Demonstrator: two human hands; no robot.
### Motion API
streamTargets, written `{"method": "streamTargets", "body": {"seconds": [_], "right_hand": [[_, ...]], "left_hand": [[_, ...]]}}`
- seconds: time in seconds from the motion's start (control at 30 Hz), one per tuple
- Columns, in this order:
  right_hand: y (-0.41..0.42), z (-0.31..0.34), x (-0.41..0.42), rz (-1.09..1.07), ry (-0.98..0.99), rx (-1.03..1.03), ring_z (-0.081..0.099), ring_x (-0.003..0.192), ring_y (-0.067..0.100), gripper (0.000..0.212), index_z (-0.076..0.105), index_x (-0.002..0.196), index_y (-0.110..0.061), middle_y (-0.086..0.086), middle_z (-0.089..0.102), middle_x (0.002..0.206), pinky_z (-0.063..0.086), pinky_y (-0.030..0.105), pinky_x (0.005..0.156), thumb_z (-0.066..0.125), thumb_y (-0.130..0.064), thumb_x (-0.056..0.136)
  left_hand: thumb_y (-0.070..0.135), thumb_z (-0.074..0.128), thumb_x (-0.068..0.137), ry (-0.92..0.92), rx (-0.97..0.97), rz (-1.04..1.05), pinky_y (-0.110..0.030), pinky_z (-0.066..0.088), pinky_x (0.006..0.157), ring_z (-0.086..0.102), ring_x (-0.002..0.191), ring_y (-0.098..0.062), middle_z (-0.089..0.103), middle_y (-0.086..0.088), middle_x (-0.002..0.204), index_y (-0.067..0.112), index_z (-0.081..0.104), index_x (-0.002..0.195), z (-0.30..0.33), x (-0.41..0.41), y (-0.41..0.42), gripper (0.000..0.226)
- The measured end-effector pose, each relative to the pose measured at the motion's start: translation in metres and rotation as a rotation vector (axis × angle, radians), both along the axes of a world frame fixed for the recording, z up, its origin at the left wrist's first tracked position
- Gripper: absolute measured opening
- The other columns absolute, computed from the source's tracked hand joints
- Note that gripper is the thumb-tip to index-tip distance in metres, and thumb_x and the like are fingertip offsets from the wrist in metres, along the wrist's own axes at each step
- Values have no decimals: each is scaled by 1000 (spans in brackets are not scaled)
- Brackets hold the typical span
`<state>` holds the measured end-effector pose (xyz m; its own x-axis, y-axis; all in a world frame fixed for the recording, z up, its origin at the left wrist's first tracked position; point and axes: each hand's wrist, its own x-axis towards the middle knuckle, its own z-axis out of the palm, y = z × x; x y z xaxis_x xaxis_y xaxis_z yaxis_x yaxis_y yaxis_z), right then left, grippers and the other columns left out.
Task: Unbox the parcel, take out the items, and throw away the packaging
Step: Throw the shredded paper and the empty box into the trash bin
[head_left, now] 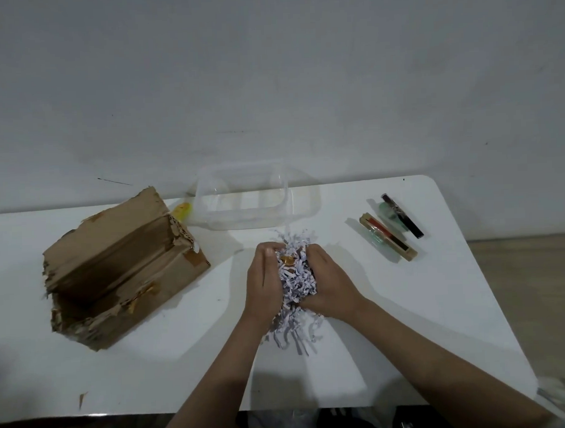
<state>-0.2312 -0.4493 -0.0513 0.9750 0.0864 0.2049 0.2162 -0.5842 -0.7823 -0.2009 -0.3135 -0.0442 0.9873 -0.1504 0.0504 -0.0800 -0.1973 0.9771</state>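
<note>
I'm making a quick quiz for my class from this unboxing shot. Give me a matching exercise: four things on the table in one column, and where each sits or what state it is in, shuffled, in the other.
Things:
1. cardboard box
2. shredded paper
3. clear plastic container
4. two slim packaged items

Places or states:
A. at the table's far edge, by the wall
B. held between both hands
C. torn open, on the left
D. lying side by side on the right

Pairs: 1-C, 2-B, 3-A, 4-D
</note>
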Motion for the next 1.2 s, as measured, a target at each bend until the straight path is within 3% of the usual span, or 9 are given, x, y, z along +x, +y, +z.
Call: {"method": "streamTargets", "body": {"seconds": [0.1,0.17,0.27,0.37,0.5,0.63,0.77,1.0,1.2], "right_hand": [[-1,-1,-1,-1,-3,53,43,114,9,69,49,123,-8,7,50,118,45,27,87,76,-26,63],[-3,0,-1,2,14,70,35,123,4,78,45,130,-10,8,44,128,42,21,93,77,-28,62],[-5,3,-2,37,48,93,39,120,4,73,45,129,-14,2,47,125,36,13,96,77,-23,64],[-1,12,-4,-18,143,269,53,103,-5,61,49,118,-31,-14,56,110,41,10,85,76,-23,64],[9,20,-10,-99,233,570,63,101,3,59,54,114,-26,-10,65,109,48,15,84,82,-22,63],[22,25,-19,-182,206,772,65,103,7,38,57,112,-25,-7,68,108,50,18,86,70,-17,77],[31,31,-30,-328,121,866,65,104,10,38,57,117,-14,-1,68,111,52,21,87,66,-18,81],[44,50,-61,-556,-61,820,66,104,12,41,55,119,-7,2,67,110,52,21,86,66,-15,80],[43,61,-118,-815,-160,755,64,107,17,46,54,118,-12,4,66,114,52,32,92,67,-31,78]], "left_hand": [[42,28,99,20,16,-69,-35,39,107,51,123,-8,57,4,127,28,56,124,-2,-2,3,40],[37,29,100,30,40,-139,-31,33,112,43,130,-4,52,8,136,28,53,130,-1,-5,6,40],[33,31,100,40,1,-155,-33,40,106,52,124,-10,59,5,129,20,56,128,0,-8,5,40],[29,35,99,51,-81,-26,-30,48,93,62,107,-14,68,0,110,14,63,113,6,-11,-2,35],[14,38,102,208,-285,207,-34,51,82,66,88,-17,69,-6,90,10,66,94,18,-11,-12,30],[9,39,100,351,-509,281,-33,55,77,67,86,-25,66,-16,92,-3,63,102,30,-15,-26,27],[2,36,99,300,-506,225,-21,55,70,69,78,-11,66,-12,92,-10,59,108,37,-24,-34,27],[18,57,85,453,-758,25,-43,50,91,64,93,-33,64,-20,100,-1,62,100,50,-41,-35,25],[13,46,96,511,-655,-215,-42,53,89,65,97,-32,66,-17,102,1,63,104,56,-87,-53,22]]}}
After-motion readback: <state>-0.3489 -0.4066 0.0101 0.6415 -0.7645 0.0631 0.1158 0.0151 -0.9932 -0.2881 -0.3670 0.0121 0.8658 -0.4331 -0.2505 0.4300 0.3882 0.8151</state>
